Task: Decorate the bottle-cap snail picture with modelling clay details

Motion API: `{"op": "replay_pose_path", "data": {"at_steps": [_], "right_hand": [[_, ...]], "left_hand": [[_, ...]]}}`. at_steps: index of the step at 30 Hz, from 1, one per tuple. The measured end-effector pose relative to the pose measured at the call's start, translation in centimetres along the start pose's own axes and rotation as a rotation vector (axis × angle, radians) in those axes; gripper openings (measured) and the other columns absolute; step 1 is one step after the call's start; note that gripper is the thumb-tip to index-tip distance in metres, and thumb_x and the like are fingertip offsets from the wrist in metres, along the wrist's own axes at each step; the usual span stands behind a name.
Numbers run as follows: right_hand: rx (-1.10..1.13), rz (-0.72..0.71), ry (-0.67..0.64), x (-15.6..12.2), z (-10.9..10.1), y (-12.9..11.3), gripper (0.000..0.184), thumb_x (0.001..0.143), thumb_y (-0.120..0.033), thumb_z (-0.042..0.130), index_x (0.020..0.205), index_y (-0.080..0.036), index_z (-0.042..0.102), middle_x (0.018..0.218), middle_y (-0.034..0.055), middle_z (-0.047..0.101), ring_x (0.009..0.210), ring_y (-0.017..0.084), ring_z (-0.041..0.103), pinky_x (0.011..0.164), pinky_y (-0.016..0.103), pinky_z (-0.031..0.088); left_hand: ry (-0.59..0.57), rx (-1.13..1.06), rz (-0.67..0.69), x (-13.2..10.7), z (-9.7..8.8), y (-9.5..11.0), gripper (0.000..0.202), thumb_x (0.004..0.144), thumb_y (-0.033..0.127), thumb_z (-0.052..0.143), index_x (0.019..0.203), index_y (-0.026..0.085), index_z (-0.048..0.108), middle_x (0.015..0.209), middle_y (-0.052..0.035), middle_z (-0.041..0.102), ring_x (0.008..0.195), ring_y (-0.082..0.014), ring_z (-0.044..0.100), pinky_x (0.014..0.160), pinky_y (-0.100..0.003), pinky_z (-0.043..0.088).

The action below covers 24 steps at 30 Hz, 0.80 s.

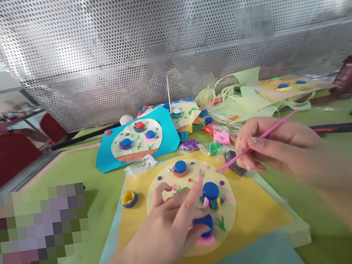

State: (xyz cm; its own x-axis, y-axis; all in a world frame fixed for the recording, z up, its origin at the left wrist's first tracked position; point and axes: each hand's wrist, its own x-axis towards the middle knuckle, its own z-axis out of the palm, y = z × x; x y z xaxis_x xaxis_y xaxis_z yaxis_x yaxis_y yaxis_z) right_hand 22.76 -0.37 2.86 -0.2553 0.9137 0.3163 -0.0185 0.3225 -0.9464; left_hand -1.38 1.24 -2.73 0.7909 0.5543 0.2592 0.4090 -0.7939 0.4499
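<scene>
Left hand (175, 221) first, since it's taking up the lower middle of the frame: index finger stuck out straight, the others bent and spread over the cream circle (229, 212). Thumb's at the lower blue cap (206, 228), but honestly can't tell if I'm pinching it or just leaning on it. Looks to me like that hand braces the work.

OK, left to right. Along the left there's a wide stretch of green tabletop (76, 168), so that side seems roomiest for sliding a wrist. A small cap with yellow filling (129, 198) sits at the left edge of the yellow sheet (262, 211), probably so it's out from under my fingers. Upper left is a bright blue card (169, 130) with its own decorated circle, just behind the work.

Middle of the frame: my circle lies on the yellow sheet. Clay packets, like the purple one (189, 145) and the dark one (234, 163), crowd its top edge, likely for easy reach, but that leaves it tight up there.

Right of centre, my right hand (276, 148) pinches a pink tool (261, 135) pen-style, tip angled down-left near the circle's upper right edge. I'd guess that's for fine control. Below it, a broad strip of yellow gives decent room.
</scene>
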Motion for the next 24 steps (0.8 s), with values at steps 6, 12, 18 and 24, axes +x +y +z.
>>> {"op": "replay_pose_path", "data": {"at_steps": [6, 12, 18, 24], "right_hand": [[0.000, -0.004, -0.020, 0.2, 0.1, 0.0, 0.018, 0.091, -0.027, 0.050, 0.076, -0.019, 0.056, 0.063, -0.0033, 0.057, 0.056, 0.008, 0.051, 0.050, 0.019, 0.042], [-0.004, 0.031, -0.024, 0.3, 0.3, 0.0, 0.019, 0.092, -0.025, 0.047, 0.076, -0.017, 0.055, 0.063, -0.0022, 0.057, 0.057, 0.008, 0.051, 0.051, 0.018, 0.042], [-0.007, 0.089, -0.065, 0.0, 2.1, 1.2, 0.017, 0.091, -0.026, 0.048, 0.076, -0.019, 0.051, 0.064, -0.0029, 0.057, 0.056, 0.007, 0.051, 0.052, 0.018, 0.044], [0.039, 0.071, -0.131, -0.4, 3.3, 1.9, 0.010, 0.092, -0.025, 0.048, 0.087, -0.022, 0.055, 0.078, -0.0034, 0.059, 0.066, 0.004, 0.056, 0.064, 0.013, 0.048]], "left_hand": [[0.051, 0.104, 0.061, -0.3, 0.0, -0.4, 0.079, 0.087, 0.013, 0.052, 0.140, 0.033, -0.004, 0.099, 0.0062, 0.070, 0.108, -0.0163, 0.057, 0.107, -0.044, 0.009], [0.223, 0.164, 0.047, -0.1, -0.9, -0.4, 0.069, 0.086, 0.022, 0.055, 0.140, 0.025, 0.012, 0.098, 0.0017, 0.071, 0.107, -0.0179, 0.057, 0.104, -0.042, 0.019], [0.202, -0.686, -0.464, 0.5, -2.4, 1.0, 0.060, 0.083, 0.033, 0.056, 0.133, 0.032, 0.023, 0.099, 0.0001, 0.067, 0.096, -0.0160, 0.060, 0.077, -0.027, 0.050], [0.234, -1.023, -0.606, 0.6, -2.3, 1.4, 0.075, 0.071, 0.025, 0.072, 0.132, 0.029, 0.030, 0.086, 0.0019, 0.068, 0.079, -0.0103, 0.059, 0.077, -0.022, 0.047]]}}
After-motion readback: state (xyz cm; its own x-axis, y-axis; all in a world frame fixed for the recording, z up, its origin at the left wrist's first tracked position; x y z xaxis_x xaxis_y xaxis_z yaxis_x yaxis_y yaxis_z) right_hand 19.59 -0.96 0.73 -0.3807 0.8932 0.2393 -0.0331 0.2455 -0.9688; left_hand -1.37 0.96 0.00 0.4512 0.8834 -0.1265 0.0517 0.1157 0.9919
